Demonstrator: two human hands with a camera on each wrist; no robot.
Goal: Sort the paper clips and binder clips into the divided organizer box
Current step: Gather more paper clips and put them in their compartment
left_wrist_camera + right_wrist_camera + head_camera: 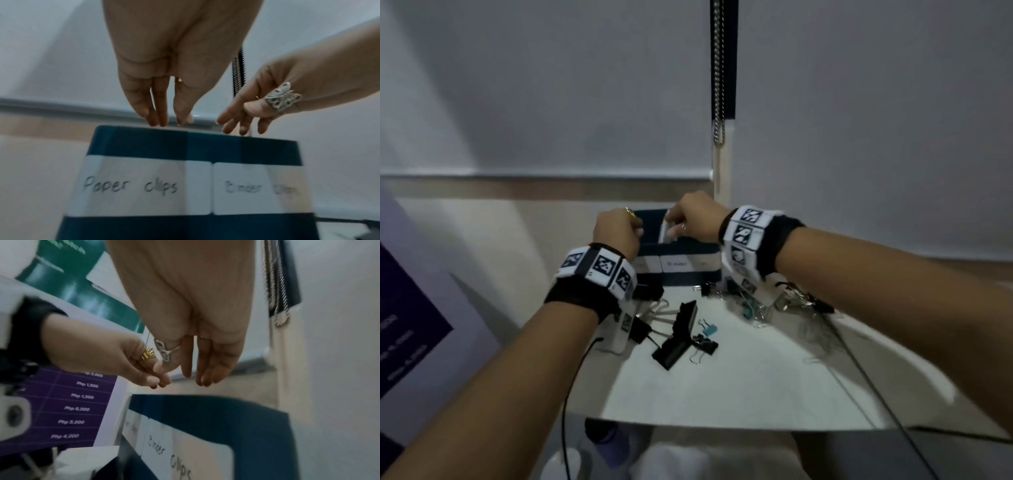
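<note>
The dark blue organizer box (pixel 688 278) (pixel 144 142) (pixel 205 410) stands at the back of the white table (pixel 722 394). Its front labels read "Paper clips" (pixel 129 186) and "Binder clips" (pixel 261 189) (pixel 164 456). My left hand (pixel 619 233) (pixel 170 121) (pixel 159 381) hovers over the paper-clip side, fingers pointing down and close together, nothing visible in them. My right hand (pixel 690 216) (pixel 240 126) (pixel 202 379) hangs over the binder-clip side with straight, empty fingers. Black binder clips (pixel 676 342), a small teal one (pixel 710 329) and a paper-clip pile (pixel 756 310) lie in front of the box.
A purple price sheet (pixel 410 325) (pixel 72 402) lies at the left. Black cables (pixel 571 394) run from both wrists across the table's front edge. A blind chain (pixel 719 68) hangs behind the box. A white divider (pixel 664 231) shows inside the box.
</note>
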